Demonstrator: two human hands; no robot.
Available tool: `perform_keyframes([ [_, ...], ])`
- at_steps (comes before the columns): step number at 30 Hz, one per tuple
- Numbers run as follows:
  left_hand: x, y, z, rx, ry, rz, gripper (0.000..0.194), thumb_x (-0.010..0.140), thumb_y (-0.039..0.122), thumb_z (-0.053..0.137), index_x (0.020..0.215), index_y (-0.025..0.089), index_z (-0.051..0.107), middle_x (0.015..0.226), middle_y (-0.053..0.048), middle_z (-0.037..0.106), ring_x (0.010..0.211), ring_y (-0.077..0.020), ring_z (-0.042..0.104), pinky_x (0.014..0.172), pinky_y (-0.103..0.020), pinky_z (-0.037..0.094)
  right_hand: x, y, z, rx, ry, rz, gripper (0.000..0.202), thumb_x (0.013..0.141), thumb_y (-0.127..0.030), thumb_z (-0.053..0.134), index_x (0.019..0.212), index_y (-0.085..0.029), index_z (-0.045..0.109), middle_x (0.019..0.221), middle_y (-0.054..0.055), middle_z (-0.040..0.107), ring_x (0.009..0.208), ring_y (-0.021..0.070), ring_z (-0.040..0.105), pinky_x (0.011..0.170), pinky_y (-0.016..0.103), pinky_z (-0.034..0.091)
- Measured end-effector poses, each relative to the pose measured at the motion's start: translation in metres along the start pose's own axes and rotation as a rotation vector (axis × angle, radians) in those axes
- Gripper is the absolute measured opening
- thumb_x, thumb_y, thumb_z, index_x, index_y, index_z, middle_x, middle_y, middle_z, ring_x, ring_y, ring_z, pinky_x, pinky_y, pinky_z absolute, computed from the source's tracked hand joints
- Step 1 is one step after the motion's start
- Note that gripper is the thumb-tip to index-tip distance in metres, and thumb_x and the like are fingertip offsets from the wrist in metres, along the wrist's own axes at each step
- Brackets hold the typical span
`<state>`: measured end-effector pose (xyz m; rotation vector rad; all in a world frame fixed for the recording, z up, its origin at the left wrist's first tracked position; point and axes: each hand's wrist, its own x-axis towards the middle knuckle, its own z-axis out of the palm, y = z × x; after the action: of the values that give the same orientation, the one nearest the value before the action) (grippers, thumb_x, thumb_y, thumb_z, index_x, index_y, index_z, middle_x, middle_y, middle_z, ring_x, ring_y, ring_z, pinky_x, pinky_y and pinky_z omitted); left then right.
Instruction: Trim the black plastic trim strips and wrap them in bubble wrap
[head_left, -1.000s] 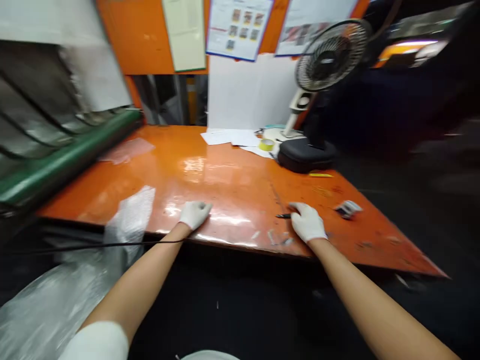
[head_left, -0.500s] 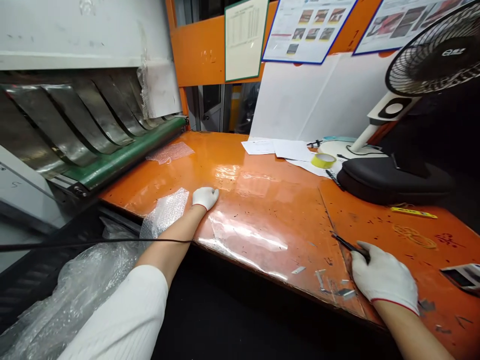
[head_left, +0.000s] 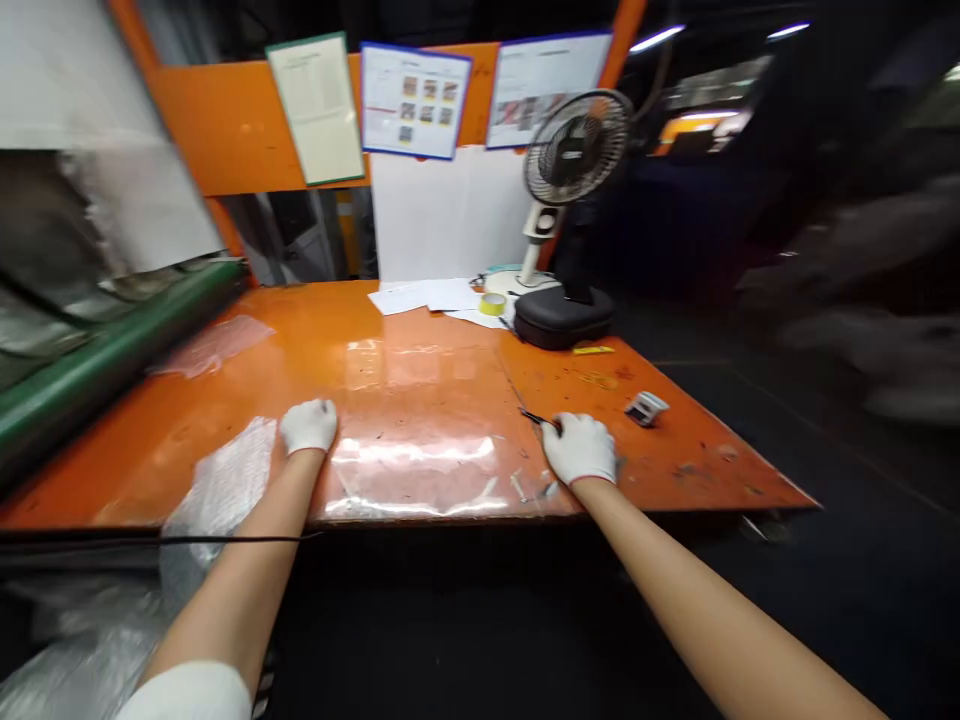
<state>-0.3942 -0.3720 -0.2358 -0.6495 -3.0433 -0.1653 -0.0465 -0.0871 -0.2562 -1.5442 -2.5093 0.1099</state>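
My left hand [head_left: 309,425], in a white glove, rests closed like a fist on the orange tabletop [head_left: 420,385]; nothing shows sticking out of it. A sheet of bubble wrap [head_left: 234,470] lies just left of that wrist and hangs over the front edge. Farther right, my right hand [head_left: 581,448], gloved too, is closed around a slim black tool [head_left: 538,418]. The tool's tip points left, close above or on the table; its exact kind is too small to make out. Small grey scraps [head_left: 519,487] lie by the front edge, left of this hand.
A green roller [head_left: 135,330] borders the left side. At the back stand a fan [head_left: 577,150] and a black case [head_left: 562,318], near yellow tape [head_left: 492,304] and papers [head_left: 420,295]. A yellow cutter-like strip [head_left: 592,350] and a small white-and-black object [head_left: 645,408] lie right.
The view has swung to the right and shows more of the table's right end. Both hands stay at about the same spots on the table, the right one still around the black tool.
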Motion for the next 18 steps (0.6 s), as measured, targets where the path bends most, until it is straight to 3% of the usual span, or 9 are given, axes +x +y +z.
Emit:
perform_keyframes([
  [3, 0.006, 0.0, -0.003, 0.001, -0.005, -0.019, 0.061, 0.105, 0.036, 0.031, 0.117, 0.006, 0.083, 0.123, -0.029, 0.077, 0.114, -0.0434, 0.074, 0.084, -0.045, 0.055, -0.002, -0.006, -0.007, -0.033, -0.011, 0.011, 0.043, 0.108, -0.038, 0.049, 0.123, -0.015, 0.081, 0.123, 0.022, 0.076, 0.118, 0.0366, 0.07, 0.097, 0.044, 0.052],
  [8, 0.013, -0.001, -0.003, -0.014, -0.071, -0.056, 0.059, 0.104, 0.039, 0.034, 0.117, 0.011, 0.084, 0.127, -0.026, 0.077, 0.117, -0.0439, 0.074, 0.086, -0.046, 0.056, -0.003, -0.006, -0.006, -0.038, -0.009, 0.094, 0.044, 0.109, -0.043, 0.051, 0.121, -0.013, 0.08, 0.121, 0.023, 0.076, 0.117, 0.0358, 0.07, 0.098, 0.044, 0.051],
  [18, 0.022, -0.01, 0.005, -0.007, -0.053, -0.034, 0.051, 0.099, 0.037, 0.039, 0.107, 0.014, 0.084, 0.124, -0.024, 0.079, 0.115, -0.0455, 0.074, 0.082, -0.046, 0.057, -0.001, -0.006, -0.009, 0.027, -0.024, 0.128, 0.033, 0.105, -0.023, 0.053, 0.128, -0.013, 0.075, 0.128, 0.021, 0.074, 0.122, 0.0316, 0.071, 0.099, 0.038, 0.052],
])
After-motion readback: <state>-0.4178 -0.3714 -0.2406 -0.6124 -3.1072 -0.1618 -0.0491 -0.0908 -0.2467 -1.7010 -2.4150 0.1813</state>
